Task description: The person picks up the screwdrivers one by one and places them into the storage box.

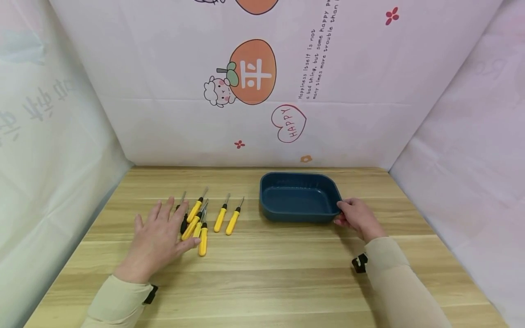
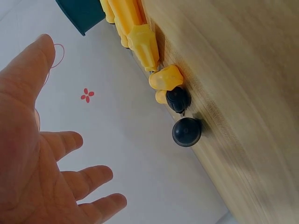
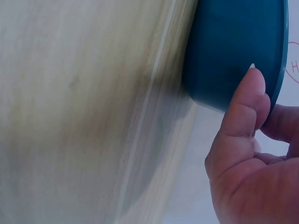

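My left hand (image 1: pixel 157 239) is spread, its fingers straight, over the left side of a group of screwdrivers with yellow handles (image 1: pixel 203 241). A black-handled screwdriver (image 1: pixel 183 225) lies partly hidden behind its fingers. In the left wrist view, a black handle end (image 2: pixel 187 132) and the yellow handles (image 2: pixel 145 46) rest on the table, apart from the palm. My right hand (image 1: pixel 357 218) pinches the near right corner of a dark blue rectangular bin (image 1: pixel 299 217) between thumb and fingers. Seen from the right wrist, the fingers press the bin's outer wall (image 3: pixel 229 51).
Two more yellow-handled screwdrivers, one (image 1: pixel 220 219) beside the other (image 1: pixel 233 222), lie between the group and the bin. The wood-grain table (image 1: pixel 266 282) ends at a printed white cloth backdrop (image 1: pixel 172 123), with cloth on both sides too.
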`<control>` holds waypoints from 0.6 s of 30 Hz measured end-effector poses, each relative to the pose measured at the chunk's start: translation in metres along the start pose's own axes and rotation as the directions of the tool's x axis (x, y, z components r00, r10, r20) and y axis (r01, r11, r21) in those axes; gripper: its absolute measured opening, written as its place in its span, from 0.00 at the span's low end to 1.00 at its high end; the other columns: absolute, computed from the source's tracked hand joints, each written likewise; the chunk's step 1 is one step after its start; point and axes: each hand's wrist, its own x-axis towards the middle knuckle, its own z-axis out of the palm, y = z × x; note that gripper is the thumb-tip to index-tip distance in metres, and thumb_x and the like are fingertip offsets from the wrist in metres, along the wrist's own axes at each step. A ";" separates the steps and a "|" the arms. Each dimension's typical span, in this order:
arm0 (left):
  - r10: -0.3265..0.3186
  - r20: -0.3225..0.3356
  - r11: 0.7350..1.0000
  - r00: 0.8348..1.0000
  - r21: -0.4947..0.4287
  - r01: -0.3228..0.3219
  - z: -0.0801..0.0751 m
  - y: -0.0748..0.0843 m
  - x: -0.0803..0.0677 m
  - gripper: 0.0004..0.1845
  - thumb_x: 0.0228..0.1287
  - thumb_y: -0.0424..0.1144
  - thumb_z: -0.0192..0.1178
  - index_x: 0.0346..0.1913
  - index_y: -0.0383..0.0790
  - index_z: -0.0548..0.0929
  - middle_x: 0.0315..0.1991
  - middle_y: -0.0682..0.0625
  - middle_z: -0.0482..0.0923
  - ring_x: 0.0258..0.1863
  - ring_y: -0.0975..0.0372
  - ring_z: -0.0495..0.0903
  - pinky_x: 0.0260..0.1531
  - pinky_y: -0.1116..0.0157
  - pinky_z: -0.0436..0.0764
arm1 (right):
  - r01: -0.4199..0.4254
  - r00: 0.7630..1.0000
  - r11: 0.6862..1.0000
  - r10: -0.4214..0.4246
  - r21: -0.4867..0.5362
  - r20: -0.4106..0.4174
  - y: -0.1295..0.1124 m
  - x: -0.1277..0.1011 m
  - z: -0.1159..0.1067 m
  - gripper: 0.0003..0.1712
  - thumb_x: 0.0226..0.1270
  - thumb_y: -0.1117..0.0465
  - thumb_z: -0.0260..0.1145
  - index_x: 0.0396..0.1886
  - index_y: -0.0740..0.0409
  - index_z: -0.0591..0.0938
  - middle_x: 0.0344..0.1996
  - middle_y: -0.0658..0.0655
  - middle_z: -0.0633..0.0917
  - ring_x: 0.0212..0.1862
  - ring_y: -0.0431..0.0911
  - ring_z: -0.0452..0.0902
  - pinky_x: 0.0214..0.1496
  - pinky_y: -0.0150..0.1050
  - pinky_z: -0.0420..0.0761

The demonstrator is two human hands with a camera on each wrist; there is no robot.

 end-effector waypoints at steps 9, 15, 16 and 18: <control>0.000 -0.013 1.000 1.000 -0.001 -0.001 0.001 -0.001 0.000 0.53 0.61 0.69 0.68 0.82 0.46 0.60 0.80 0.31 0.56 0.76 0.29 0.55 0.59 0.15 0.50 | 0.002 1.000 0.996 -0.005 0.089 0.029 0.000 0.000 0.001 0.31 0.86 0.60 0.49 0.76 0.78 0.60 0.34 0.56 0.79 0.29 0.38 0.80 0.38 0.30 0.86; -0.001 -0.012 1.000 1.000 0.000 0.001 0.001 0.001 -0.001 0.54 0.61 0.70 0.67 0.82 0.46 0.61 0.80 0.31 0.57 0.76 0.29 0.55 0.59 0.15 0.50 | 0.026 0.998 0.994 -0.032 0.109 0.048 0.001 0.000 0.003 0.31 0.84 0.63 0.49 0.78 0.76 0.59 0.37 0.58 0.80 0.31 0.38 0.80 0.39 0.31 0.86; -0.001 -0.012 1.000 1.000 0.001 0.001 0.001 0.001 -0.001 0.54 0.61 0.70 0.67 0.82 0.45 0.61 0.80 0.31 0.57 0.76 0.29 0.55 0.59 0.15 0.50 | 0.034 0.998 0.994 -0.039 0.108 0.051 0.001 -0.001 0.003 0.31 0.84 0.63 0.49 0.78 0.76 0.58 0.37 0.58 0.80 0.31 0.38 0.80 0.39 0.31 0.86; -0.001 -0.009 1.000 1.000 0.002 0.001 0.000 0.002 -0.001 0.54 0.61 0.71 0.66 0.82 0.45 0.61 0.80 0.31 0.56 0.76 0.29 0.55 0.59 0.15 0.50 | 0.045 0.997 0.993 -0.051 0.113 0.056 0.001 -0.002 0.005 0.32 0.83 0.64 0.50 0.78 0.76 0.58 0.38 0.58 0.80 0.31 0.39 0.80 0.39 0.31 0.86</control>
